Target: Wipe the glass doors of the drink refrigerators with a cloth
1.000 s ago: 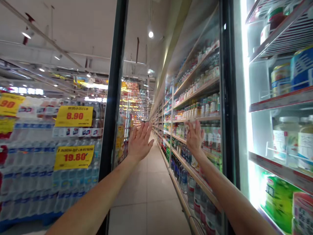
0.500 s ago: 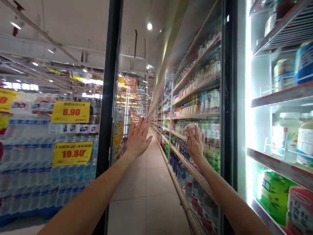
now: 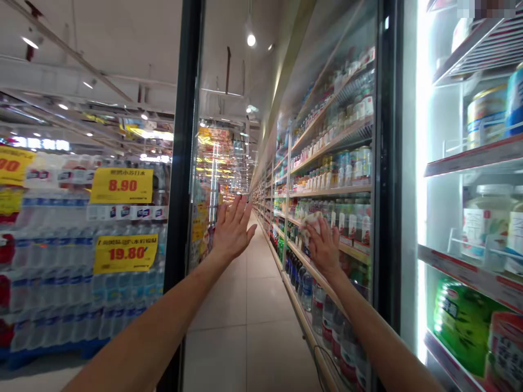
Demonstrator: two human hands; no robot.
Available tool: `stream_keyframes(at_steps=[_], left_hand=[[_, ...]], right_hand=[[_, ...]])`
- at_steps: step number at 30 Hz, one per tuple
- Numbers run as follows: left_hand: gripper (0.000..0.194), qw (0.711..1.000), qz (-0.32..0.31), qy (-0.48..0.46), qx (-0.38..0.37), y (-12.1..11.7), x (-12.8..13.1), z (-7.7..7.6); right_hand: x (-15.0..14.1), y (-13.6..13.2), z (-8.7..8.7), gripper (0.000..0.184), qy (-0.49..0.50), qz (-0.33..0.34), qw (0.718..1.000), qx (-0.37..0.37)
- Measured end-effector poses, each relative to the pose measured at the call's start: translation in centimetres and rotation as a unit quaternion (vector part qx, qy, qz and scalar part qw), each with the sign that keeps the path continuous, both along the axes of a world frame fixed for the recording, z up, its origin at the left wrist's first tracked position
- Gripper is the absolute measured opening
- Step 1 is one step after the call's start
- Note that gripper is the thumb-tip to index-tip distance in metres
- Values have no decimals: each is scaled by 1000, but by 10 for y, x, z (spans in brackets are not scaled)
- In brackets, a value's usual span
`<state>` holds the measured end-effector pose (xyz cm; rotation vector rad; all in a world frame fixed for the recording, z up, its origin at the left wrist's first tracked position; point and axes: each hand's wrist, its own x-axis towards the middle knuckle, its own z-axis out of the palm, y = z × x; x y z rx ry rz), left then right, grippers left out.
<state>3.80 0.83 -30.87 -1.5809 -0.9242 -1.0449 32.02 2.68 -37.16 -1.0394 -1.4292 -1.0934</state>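
In the head view, a dark-framed glass door (image 3: 188, 136) stands in front of me, with an aisle and shelved bottles showing in its pane. My left hand (image 3: 233, 228) is raised flat toward the pane, palm forward and fingers extended, holding nothing. Whether its palm touches the glass I cannot tell. Farther right, my right hand (image 3: 326, 247) presses a crumpled whitish cloth (image 3: 312, 222) against the glass, with the cloth under the fingers. Both arms reach up from the bottom of the view.
To the right is a lit cooler shelf (image 3: 469, 272) holding cans, jars and a green pack (image 3: 461, 318). Packs of bottled water (image 3: 53, 272) are stacked at left below yellow price signs (image 3: 125, 253). A dark cable (image 3: 321, 362) shows low in the pane.
My right hand and the cloth have shifted slightly left and down across the glass. The left hand stays in nearly the same place. The whole view has shifted a little.
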Motion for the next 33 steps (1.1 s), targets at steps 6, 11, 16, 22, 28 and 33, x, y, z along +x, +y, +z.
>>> stream_keyframes(at_steps=[6,11,16,22,28,33], left_hand=[[62,1000,1,-1,-9,0,1,-1],[60,1000,2,0,-6,0,0,-1],[59,1000,3,2,-17,-3,-1,-3],[62,999,-8,37,-38,-5,2,-36],[59,996,-9,74,-52,-8,3,-62],[58,996,-5,67,-59,-8,3,-63]], right_hand=[[31,5,-2,47,262,-32,964,32],[-21,-1,-22,44,-15,9,1000,-6],[9,3,-24,42,130,-26,991,28],[0,-2,-43,46,132,-22,991,6],[-11,-3,-63,44,116,-13,993,19],[-21,-6,-75,47,169,-13,986,7]])
